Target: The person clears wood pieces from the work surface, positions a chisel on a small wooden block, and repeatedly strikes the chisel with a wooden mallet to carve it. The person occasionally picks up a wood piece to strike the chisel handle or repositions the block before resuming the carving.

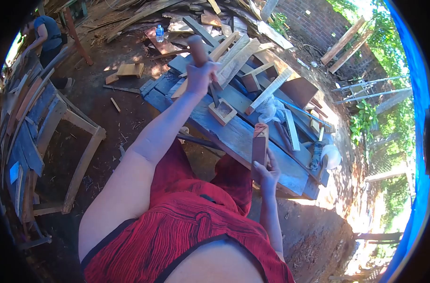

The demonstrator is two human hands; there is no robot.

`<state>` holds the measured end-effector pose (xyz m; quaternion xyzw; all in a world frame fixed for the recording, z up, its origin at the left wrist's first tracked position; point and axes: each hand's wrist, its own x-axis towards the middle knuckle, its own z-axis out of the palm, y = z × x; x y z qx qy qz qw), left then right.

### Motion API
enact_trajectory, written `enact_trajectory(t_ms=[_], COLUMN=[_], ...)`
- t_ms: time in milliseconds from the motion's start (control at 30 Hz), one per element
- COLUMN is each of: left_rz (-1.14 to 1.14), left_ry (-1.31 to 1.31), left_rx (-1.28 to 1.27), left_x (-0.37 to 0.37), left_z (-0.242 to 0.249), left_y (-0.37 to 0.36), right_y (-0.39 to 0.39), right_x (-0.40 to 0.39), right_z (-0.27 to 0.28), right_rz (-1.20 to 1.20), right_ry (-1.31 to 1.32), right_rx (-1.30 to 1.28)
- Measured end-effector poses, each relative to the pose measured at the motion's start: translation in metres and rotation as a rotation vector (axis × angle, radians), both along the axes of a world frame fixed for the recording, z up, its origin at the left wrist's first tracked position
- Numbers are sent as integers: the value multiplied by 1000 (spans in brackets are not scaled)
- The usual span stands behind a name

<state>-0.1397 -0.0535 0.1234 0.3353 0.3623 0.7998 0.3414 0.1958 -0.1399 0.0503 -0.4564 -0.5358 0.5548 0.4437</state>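
Note:
My left hand [200, 78] is wrapped round the thick wooden handle [196, 51] of a chisel. Its dark blade [215, 95] points down to a small hollowed wooden block [222, 112] on the blue-grey workbench [241, 141]; whether the tip touches the wood I cannot tell. In my right hand [267, 172] is a brown wooden bar [259, 147], held upright by its lower part near the bench's front edge. The bar's top end looks worn and reddish. A clear plastic bag [270, 109] lies just beyond it.
Wood offcuts [236, 59] cover the bench's far side. A water bottle [159, 33] and a light wooden block [130, 70] are behind, at the left. A wooden frame [85, 162] stands left, with a person [47, 35] bending beyond it. A whitish bundle [330, 156] sits at the right end.

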Motion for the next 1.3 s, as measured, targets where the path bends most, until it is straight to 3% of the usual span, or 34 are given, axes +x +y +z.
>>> enact_trajectory(t_ms=[67, 133, 467, 1133, 1233, 1300], left_rz=[64, 30, -85, -148, -148, -164], left_ry=[-56, -124, -227, -149, -91, -38], left_rx=[-7, 98, 76, 29, 23, 7], left_x=[-14, -23, -6, -14, -11, -13], left_z=[1, 1, -11, -21, -19, -21], left_y=[4, 7, 23, 32, 32, 32], right_y=[2, 5, 16, 17, 28, 43], right_x=[-3, -4, 8, 0, -1, -18], right_z=[-7, -9, -13, 4, 17, 61], right_rz=[-3, -56, 2, 38, 158, 199], right_ry=[4, 61, 16, 8, -146, -163], right_rx=[-26, -49, -125, -162, -33, 113])
